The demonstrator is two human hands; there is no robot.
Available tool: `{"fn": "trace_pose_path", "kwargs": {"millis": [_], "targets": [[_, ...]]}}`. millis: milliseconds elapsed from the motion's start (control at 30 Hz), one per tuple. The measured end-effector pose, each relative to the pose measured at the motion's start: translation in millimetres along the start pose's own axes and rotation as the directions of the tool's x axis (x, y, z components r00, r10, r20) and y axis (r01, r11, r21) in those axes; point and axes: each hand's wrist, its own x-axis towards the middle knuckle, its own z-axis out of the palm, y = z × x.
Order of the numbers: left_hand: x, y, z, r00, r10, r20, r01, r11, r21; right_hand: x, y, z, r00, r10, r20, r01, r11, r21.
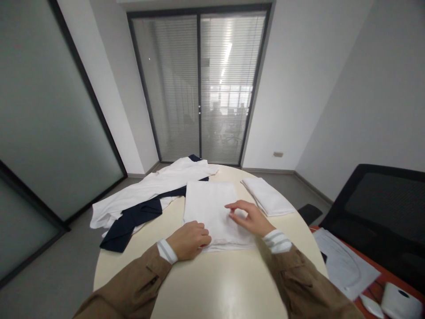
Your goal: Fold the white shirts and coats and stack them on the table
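A white garment (212, 208), folded into a flat rectangle, lies in front of me on a round cream table (215, 283). My left hand (189, 240) is closed at its near left corner, fingers curled over the cloth edge; the thumb is mostly hidden. Over the right part of the same garment is my right hand (251, 217), with thumb and index finger apart and nothing between them. Whether its lower fingers touch the cloth I cannot tell. To the right lies another folded white cloth (268, 197).
Loosely spread white clothes (149, 188) and a dark navy garment (133, 221) lie at the left, partly over the table edge. To the right stand a black mesh chair (375, 212) and a red surface with papers (345, 261) and a white device (400, 301).
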Motion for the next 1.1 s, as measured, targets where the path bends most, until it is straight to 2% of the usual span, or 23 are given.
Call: {"fn": "trace_pose_path", "kwargs": {"millis": [67,100,167,233,300,433,500,567,633,733,833,933,1100], "targets": [[-0.5,1.2,-0.5,1.0,-0.016,-0.006,0.016,1.0,-0.002,0.4,-12.6,14.2,0.982,-0.069,0.174,0.082,0.994,-0.067],[-1.2,2.2,-0.9,0.999,-0.035,-0.01,0.034,0.999,-0.011,-0.8,-15.7,20.7,0.961,-0.047,0.274,0.078,0.992,-0.102],[-2.9,4.4,-1.9,0.997,-0.077,-0.01,0.077,0.995,-0.057,-4.8,-15.4,30.7,0.896,0.086,0.435,-0.001,0.981,-0.192],[-4.2,5.7,-3.0,0.992,-0.129,-0.01,0.127,0.984,-0.125,-9.3,-9.8,36.3,0.824,0.221,0.522,-0.09,0.96,-0.264],[-4.0,4.4,-4.3,0.98,-0.196,-0.021,0.189,0.963,-0.193,-12.6,-4.1,38.7,0.787,0.274,0.554,-0.129,0.949,-0.287],[3.1,-7.9,-8.6,0.935,-0.348,-0.065,0.321,0.911,-0.258,-14.0,-2.0,40.3,0.774,0.285,0.565,-0.131,0.946,-0.297],[9.0,-15.5,-9.2,0.911,-0.39,-0.136,0.343,0.898,-0.275,-13.8,-4.5,40.3,0.765,0.298,0.571,-0.138,0.942,-0.306],[14.3,-20.2,-5.0,0.901,-0.376,-0.215,0.315,0.91,-0.27,-13.5,-7.5,38.5,0.762,0.296,0.576,-0.142,0.944,-0.296],[17.5,-20.4,4.8,0.917,-0.326,-0.228,0.273,0.933,-0.235,-12.4,-10.4,34.1,0.775,0.283,0.565,-0.149,0.951,-0.272],[17.7,-13.6,23.3,0.958,-0.271,-0.098,0.25,0.95,-0.187,-8.0,-12.4,24.2,0.842,0.202,0.5,-0.136,0.977,-0.164],[15.4,-3.4,32.6,0.971,-0.24,-0.006,0.236,0.959,-0.156,-2.5,-6.5,16.1,0.906,0.17,0.387,-0.197,0.98,0.031],[14.1,6.3,29.5,0.973,-0.23,0.013,0.23,0.964,-0.137,0.4,8.4,12.0,0.938,0.175,0.298,-0.228,0.961,0.155],[15.6,20.7,17.5,0.991,-0.135,0.011,0.135,0.978,-0.16,0.2,27.5,-2.1,0.965,0.177,0.195,-0.211,0.963,0.168]]}}
